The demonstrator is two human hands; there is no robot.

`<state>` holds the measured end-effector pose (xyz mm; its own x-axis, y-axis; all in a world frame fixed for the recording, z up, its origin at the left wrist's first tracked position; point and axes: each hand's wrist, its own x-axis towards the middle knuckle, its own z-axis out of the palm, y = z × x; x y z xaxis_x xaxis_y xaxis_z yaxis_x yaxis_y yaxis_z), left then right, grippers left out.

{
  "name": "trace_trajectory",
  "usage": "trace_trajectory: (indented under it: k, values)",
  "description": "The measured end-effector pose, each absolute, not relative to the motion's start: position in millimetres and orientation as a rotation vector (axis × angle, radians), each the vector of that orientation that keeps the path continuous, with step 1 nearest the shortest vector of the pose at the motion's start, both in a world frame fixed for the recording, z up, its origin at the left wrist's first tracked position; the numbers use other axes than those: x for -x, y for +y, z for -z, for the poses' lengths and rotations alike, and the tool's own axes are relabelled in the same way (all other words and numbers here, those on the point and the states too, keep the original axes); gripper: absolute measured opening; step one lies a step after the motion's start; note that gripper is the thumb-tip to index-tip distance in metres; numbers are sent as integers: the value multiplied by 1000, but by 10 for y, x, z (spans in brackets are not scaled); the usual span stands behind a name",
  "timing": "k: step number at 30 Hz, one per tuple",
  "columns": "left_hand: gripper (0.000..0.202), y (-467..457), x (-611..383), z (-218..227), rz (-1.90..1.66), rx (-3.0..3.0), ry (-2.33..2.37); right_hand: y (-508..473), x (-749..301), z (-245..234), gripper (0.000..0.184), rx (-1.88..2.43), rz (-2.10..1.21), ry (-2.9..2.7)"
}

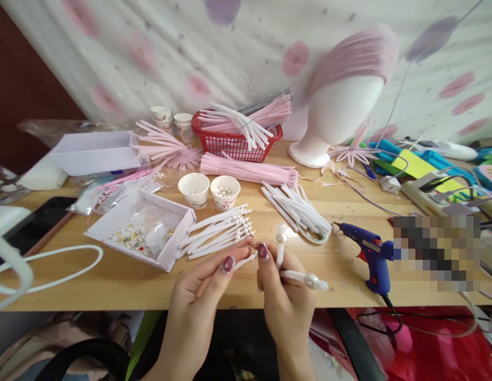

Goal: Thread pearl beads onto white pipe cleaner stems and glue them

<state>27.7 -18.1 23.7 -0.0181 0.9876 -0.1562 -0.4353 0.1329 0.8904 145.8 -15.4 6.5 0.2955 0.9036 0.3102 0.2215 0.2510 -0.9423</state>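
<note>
Just above the table's front edge, my left hand [202,296] and my right hand [287,296] meet at the fingertips. White pipe cleaners with pearl beads [282,234] stick out of my closed right hand, one pointing up and one to the right. A thin white pipe cleaner end [244,261] shows between the two thumbs, pinched by my left fingers; its tip is partly hidden. Behind the hands lie several white pipe cleaners tipped with pearls [217,233]. Two paper cups stand behind these, one holding white pearls [225,192], the other [194,189] whitish inside.
A white box [178,260] of beads sits left. A blue glue gun [368,254] lies right, its cord hanging over the edge. Bent white pipe cleaners [297,211], a pink bundle [246,170], a red basket [233,145] and a foam head [341,116] are farther back.
</note>
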Motion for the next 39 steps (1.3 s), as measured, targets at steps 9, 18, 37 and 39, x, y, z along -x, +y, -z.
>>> trace_trajectory:
  k: [9, 18, 37, 39]
  values:
    - [17, -221, -202, -288, -1297, -710, 1042, -147, -1448, -65, 23, 1272, -663, -1201]
    - [14, -178, -162, -240, -1559, -968, 1126, -137, -1476, -37, 32, 1201, -913, -1053]
    - [36, 347, -108, -373, -1617, -946, 961, -57, -1640, 9, 45, 909, -1405, -727]
    - [37, 401, -141, -488, -1724, -993, 909, -120, -1687, -50, 38, 852, -1412, -647]
